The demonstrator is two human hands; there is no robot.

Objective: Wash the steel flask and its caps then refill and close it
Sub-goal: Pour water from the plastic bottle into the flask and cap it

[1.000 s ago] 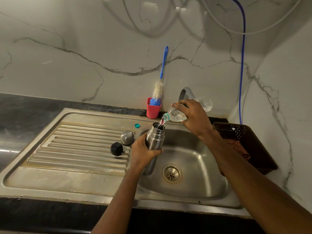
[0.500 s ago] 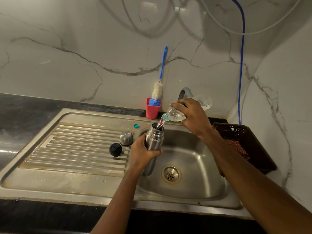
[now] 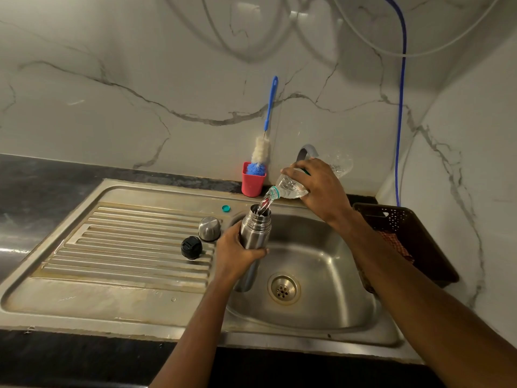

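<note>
Steel flask (image 3: 253, 233) is being held upright at the left side of the sink basin (image 3: 335, 278) by the left hand (image 3: 237, 253), whose fingers are curling round its body in a firm grip. The right hand (image 3: 321, 189) is holding a clear plastic water bottle (image 3: 288, 189) tipped neck-down just above the flask's open mouth, its fingers wrapping over the bottle's body, and a thin stream of water (image 3: 264, 204) is running into the flask. Compared with a second ago almost nothing is shifting — both hands are keeping the same pose and the pour is continuing — so the washing looks finished and the refill is under way, though the level inside is hidden. Black inner cap (image 3: 191, 247) and steel outer cap (image 3: 209, 229) are sitting just beside each other on the drainboard (image 3: 126, 247), near the flask and not yet fitted; the bottle's small teal cap (image 3: 226, 208) is lying just behind them.
</note>
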